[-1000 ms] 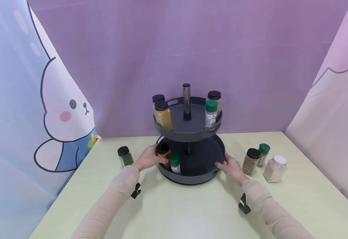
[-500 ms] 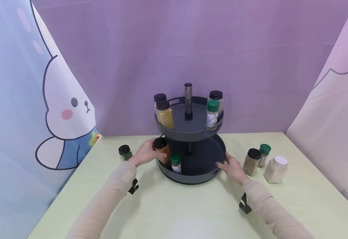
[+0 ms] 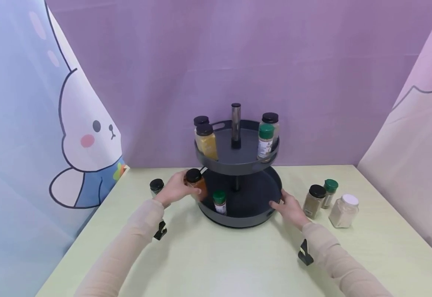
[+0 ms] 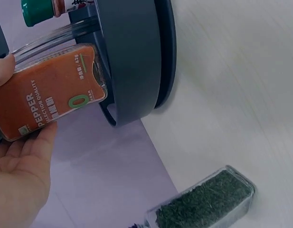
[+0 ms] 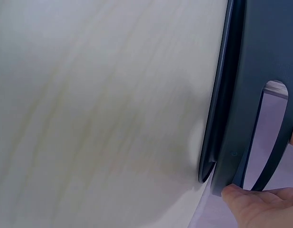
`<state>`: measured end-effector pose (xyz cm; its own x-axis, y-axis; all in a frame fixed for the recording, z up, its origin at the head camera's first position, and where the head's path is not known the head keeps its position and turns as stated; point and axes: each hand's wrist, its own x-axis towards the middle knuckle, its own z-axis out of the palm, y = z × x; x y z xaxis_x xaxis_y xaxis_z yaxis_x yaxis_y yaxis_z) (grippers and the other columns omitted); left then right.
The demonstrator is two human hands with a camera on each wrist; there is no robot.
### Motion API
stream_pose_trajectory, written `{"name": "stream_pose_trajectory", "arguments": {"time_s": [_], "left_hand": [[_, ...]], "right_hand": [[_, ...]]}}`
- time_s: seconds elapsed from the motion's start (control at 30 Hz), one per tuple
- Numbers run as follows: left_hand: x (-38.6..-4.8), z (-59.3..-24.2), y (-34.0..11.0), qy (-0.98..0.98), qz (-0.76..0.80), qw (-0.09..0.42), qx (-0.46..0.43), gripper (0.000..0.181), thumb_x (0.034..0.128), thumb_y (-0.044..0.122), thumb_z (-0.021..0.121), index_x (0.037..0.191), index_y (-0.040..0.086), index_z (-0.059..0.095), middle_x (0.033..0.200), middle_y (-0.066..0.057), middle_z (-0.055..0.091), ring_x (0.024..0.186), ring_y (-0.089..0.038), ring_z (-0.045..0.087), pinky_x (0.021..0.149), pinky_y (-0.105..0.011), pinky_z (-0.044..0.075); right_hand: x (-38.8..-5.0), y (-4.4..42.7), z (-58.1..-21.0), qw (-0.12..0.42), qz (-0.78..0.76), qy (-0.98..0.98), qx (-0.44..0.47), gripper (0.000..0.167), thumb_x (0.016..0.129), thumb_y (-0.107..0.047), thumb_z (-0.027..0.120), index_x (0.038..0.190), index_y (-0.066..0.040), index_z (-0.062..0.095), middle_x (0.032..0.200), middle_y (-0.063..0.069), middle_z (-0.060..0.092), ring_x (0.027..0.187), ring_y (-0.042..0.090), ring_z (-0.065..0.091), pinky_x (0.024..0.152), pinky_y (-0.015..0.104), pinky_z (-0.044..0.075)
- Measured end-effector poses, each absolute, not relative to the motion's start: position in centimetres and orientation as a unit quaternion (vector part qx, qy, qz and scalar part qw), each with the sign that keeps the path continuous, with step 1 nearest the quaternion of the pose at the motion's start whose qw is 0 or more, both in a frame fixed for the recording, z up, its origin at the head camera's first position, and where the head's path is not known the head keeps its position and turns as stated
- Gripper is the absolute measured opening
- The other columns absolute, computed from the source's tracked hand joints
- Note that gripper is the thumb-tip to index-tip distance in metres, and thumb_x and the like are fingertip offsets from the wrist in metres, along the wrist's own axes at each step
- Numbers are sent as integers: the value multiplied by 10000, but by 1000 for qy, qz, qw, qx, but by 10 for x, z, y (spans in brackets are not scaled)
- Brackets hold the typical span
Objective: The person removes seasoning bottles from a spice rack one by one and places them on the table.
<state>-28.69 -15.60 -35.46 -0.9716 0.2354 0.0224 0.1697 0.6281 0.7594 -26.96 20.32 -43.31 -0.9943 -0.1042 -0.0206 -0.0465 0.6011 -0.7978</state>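
My left hand (image 3: 176,189) grips a black-capped spice jar of orange-red pepper powder (image 4: 49,92) at the left rim of the lower tier. In the left wrist view the jar is tilted, and its base overlaps the rim. The two-tier dark grey turntable rack (image 3: 238,222) stands on the table. At the right side of its lower tier, my right hand (image 3: 290,210) holds the rim with thumb and fingers. A small green-capped spice bottle (image 3: 220,203) stands inside the lower tier, right of the pepper jar.
On the upper tier are a yellow spice jar (image 3: 207,142), a green-capped bottle (image 3: 265,143) and two black-capped jars. A green herb jar (image 4: 208,202) stands left of the rack. To the right are a brown spice jar (image 3: 314,202), a green-capped bottle (image 3: 329,193) and a white-capped jar (image 3: 343,211).
My left hand has drawn the pepper jar left and up, from inside the lower tier to its left rim. The right hand keeps its place on the rim.
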Motion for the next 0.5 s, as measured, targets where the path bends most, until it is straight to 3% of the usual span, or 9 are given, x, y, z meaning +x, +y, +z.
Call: {"name": "stream_pose_trajectory", "arguments": {"time_s": [0.5], "left_hand": [[-283,-357,-184,917,379,3,125,463,734,210,746,1133,60,564,984,-82,641,847,-189,583,722,-302,473]], "right_hand": [[-270,203,-434,33,-437,898,-44,761,903,-214,548,1390,164,102,1388,343,279,1299,453,268,1073,508,265]]}}
